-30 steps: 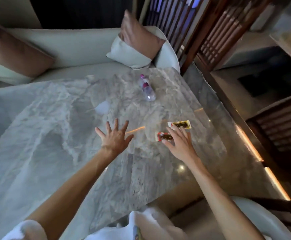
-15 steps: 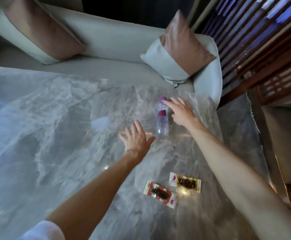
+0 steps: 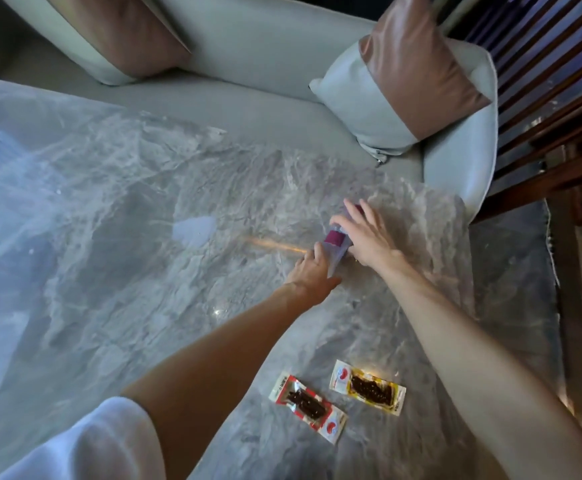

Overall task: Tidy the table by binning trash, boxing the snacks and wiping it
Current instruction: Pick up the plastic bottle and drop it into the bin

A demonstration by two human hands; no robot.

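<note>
Your left hand (image 3: 312, 273) curls its fingers round the base of the tilted water bottle (image 3: 335, 241). Your right hand (image 3: 369, 237) wraps its neck, far right on the marble table (image 3: 144, 271). The red snack packet (image 3: 308, 405) and the yellow snack packet (image 3: 367, 388) lie near you.

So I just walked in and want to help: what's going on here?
A person is tidying the marble table. Both hands are on a plastic bottle: the left hand grips its lower end, the right hand lies over the top. A red snack packet and a yellow snack packet lie untouched nearer the person.
</note>
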